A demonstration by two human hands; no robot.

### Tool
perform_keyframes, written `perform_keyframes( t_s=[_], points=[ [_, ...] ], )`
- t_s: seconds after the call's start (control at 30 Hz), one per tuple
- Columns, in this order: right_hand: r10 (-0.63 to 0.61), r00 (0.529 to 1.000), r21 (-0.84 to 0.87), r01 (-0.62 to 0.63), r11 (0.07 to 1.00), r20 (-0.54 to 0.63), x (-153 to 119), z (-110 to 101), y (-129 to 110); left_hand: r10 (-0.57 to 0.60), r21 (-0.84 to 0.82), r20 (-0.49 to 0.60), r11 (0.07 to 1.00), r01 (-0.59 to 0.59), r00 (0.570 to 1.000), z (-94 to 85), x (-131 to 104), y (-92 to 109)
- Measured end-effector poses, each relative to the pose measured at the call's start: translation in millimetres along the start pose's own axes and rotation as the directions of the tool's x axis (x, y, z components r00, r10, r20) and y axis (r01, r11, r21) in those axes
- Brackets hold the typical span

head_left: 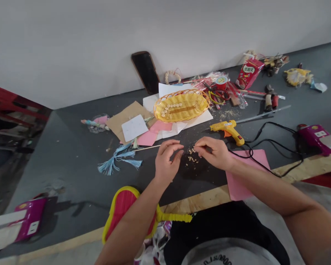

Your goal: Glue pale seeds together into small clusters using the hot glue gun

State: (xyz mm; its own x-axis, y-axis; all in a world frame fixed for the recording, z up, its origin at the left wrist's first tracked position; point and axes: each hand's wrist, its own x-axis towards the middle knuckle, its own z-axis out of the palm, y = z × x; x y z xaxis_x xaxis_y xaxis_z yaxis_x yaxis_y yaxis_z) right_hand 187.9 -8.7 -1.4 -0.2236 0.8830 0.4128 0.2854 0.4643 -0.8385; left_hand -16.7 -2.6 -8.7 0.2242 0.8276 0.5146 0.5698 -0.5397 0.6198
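Observation:
My left hand (pixel 168 160) is over the middle of the table, fingers curled and thumb close to the fingertips; anything held there is too small to make out. A thin pale stick (pixel 147 148) runs from the blue tassels (pixel 117 161) and disappears behind this hand. Facing it, my right hand (pixel 213 151) pinches at the edge of a scatter of small beige bits (pixel 192 159); what lies between its fingertips cannot be seen. Just beyond my right hand rests a yellow glue gun (pixel 228 129) with a clear glue stick (pixel 264 115) in its back.
Behind are a yellow woven basket (pixel 179 106), papers (pixel 135 129), a phone (pixel 146 70) against the wall and a red drink carton (pixel 249 73). Pliers (pixel 270 99), a black cord (pixel 278 145) and pink paper (pixel 248 173) are right. A red-yellow paddle-shaped item (pixel 124 206) overlaps the front edge.

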Motion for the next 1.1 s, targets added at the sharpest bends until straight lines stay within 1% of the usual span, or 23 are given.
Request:
perform_keyframes(
  t_s=[0.07,0.13,0.2,0.27,0.33,0.43,0.5,0.57,0.6,0.67,0.73,0.8,0.87,1.0,1.07,1.1],
  points=[
    [0.058,0.996,0.035,-0.056,0.998,-0.071,1,-3,3,-0.010,0.007,-0.012,1.000,0.010,1.000,0.1,1,-4],
    [0.133,0.979,0.080,-0.122,0.989,-0.152,1,-5,9,-0.008,0.011,-0.027,1.000,0.008,1.000,0.3,1,-7],
    [0.170,0.963,0.097,-0.153,0.983,-0.207,1,-6,16,-0.022,0.025,-0.051,0.999,0.023,0.998,0.3,3,-10],
    [0.153,0.964,0.059,-0.144,0.988,-0.219,1,-6,19,-0.037,0.028,-0.085,0.999,0.039,0.996,0.0,5,-12],
    [0.105,0.970,-0.006,-0.109,0.994,-0.219,2,-8,16,-0.021,0.028,-0.106,0.999,0.024,0.994,-0.5,6,-13],
    [0.023,0.971,-0.080,-0.043,0.996,-0.240,9,-17,2,0.009,0.036,-0.129,0.999,-0.004,0.992,-0.6,8,-14],
    [-0.006,0.973,-0.108,-0.019,0.994,-0.229,15,-24,-11,0.012,0.016,-0.125,1.000,-0.010,0.992,-0.2,8,-13],
    [0.009,0.985,-0.105,-0.028,0.994,-0.175,21,-31,-20,0.012,-0.011,-0.115,1.000,-0.013,0.993,0.4,8,-14],
    [0.026,0.992,-0.109,-0.039,0.993,-0.123,22,-33,-23,0.008,-0.023,-0.110,1.000,-0.011,0.994,0.6,8,-14],
    [0.048,0.998,-0.165,-0.043,0.985,0.028,19,-34,-25,-0.010,-0.040,-0.115,0.999,0.005,0.993,1.1,8,-14],
    [0.029,0.979,-0.272,0.027,0.962,0.202,11,-30,-21,-0.041,-0.058,-0.137,0.998,0.034,0.990,1.5,9,-14],
    [-0.019,0.942,-0.361,0.147,0.921,0.334,-1,-22,-15,-0.075,-0.091,-0.171,0.994,0.060,0.982,1.8,10,-15],
    [-0.054,0.920,-0.427,0.231,0.874,0.388,-12,-13,-10,-0.099,-0.127,-0.203,0.989,0.075,0.974,2.0,10,-15],
    [-0.078,0.884,-0.532,0.345,0.773,0.460,-23,-2,-8,-0.131,-0.174,-0.254,0.981,0.088,0.958,2.3,11,-19],
    [-0.056,0.864,-0.559,0.372,0.741,0.500,-26,-1,-9,-0.150,-0.196,-0.275,0.976,0.097,0.950,2.7,12,-21],
    [-0.044,0.863,-0.569,0.370,0.735,0.504,-28,-1,-9,-0.161,-0.205,-0.281,0.973,0.105,0.946,3.0,12,-23]
  ],
)
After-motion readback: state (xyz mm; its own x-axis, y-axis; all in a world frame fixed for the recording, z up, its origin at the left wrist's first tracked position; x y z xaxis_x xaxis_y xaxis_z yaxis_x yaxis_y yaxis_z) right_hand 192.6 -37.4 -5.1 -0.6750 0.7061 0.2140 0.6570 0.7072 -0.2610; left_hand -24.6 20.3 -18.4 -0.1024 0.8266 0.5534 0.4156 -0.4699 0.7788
